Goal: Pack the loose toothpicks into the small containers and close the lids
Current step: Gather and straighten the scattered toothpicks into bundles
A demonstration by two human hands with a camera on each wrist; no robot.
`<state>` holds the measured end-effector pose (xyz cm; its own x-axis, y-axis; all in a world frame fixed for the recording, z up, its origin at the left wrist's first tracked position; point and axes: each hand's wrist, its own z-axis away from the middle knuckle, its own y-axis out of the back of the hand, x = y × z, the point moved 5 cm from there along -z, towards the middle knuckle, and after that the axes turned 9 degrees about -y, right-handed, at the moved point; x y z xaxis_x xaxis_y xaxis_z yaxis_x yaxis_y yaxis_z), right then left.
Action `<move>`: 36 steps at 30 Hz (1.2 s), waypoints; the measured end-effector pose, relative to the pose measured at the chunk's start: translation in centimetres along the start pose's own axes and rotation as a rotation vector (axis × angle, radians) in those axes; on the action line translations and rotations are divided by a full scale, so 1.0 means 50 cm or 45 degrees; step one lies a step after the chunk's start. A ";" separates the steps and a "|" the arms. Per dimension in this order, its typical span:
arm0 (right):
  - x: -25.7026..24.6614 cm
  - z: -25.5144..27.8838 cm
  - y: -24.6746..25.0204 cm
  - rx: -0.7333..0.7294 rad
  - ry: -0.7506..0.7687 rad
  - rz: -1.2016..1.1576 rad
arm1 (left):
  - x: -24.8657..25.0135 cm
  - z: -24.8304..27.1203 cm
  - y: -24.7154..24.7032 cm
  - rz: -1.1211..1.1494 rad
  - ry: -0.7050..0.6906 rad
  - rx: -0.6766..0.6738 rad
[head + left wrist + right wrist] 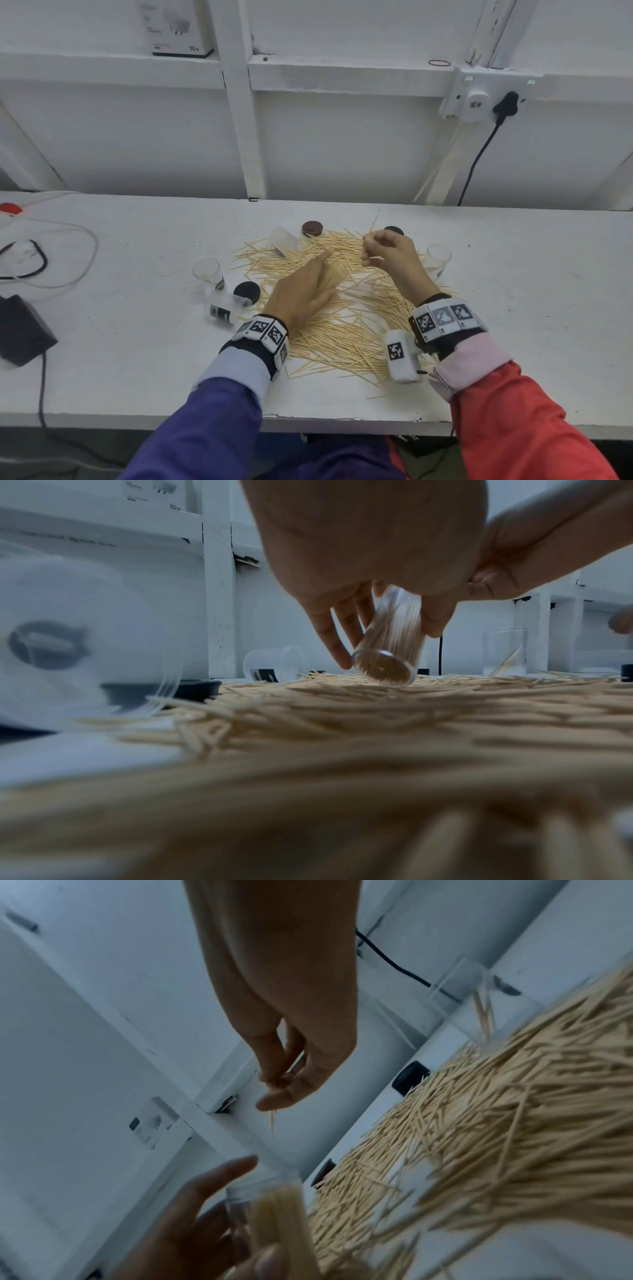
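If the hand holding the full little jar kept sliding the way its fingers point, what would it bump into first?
Probably the left hand, gripping the clear plastic jar packed with toothpicks, would first meet the person's raised right hand, pinching a few wooden toothpicks. Depth is unclear; passing underneath, it would cross the scattered toothpick pile.

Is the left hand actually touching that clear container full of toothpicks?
Touching. In the left wrist view the left hand grips the clear container, fingers and thumb pressed against opposite sides.
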<state>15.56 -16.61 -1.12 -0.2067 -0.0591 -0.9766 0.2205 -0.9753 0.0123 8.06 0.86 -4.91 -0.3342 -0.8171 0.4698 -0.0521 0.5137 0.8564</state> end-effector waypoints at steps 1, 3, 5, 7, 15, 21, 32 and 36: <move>-0.002 -0.001 -0.007 -0.007 0.010 -0.035 | 0.002 0.000 -0.001 0.012 -0.013 -0.011; -0.001 0.001 -0.024 -0.030 0.034 -0.022 | 0.005 0.000 -0.001 0.039 -0.032 -0.014; 0.006 0.004 -0.042 -0.047 0.063 0.070 | 0.007 -0.001 -0.001 0.058 -0.043 -0.010; 0.017 0.008 -0.056 -0.036 0.091 0.171 | 0.007 -0.001 -0.003 0.083 -0.050 -0.011; 0.046 0.017 -0.074 -0.081 0.020 0.186 | 0.010 0.000 0.002 0.112 -0.064 0.015; 0.036 0.007 -0.057 -0.074 0.038 0.168 | 0.008 0.001 0.004 0.093 -0.048 0.020; 0.053 -0.002 -0.056 -0.056 0.025 0.093 | 0.006 0.000 -0.001 0.010 -0.096 0.009; 0.066 -0.002 -0.056 -0.097 -0.031 0.175 | 0.012 -0.001 0.002 0.009 -0.126 0.012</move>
<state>14.34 -14.07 -4.38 -0.1923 -0.1969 -0.9614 0.3195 -0.9388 0.1284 7.89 0.39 -4.54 -0.4256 -0.7838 0.4522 -0.0577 0.5222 0.8509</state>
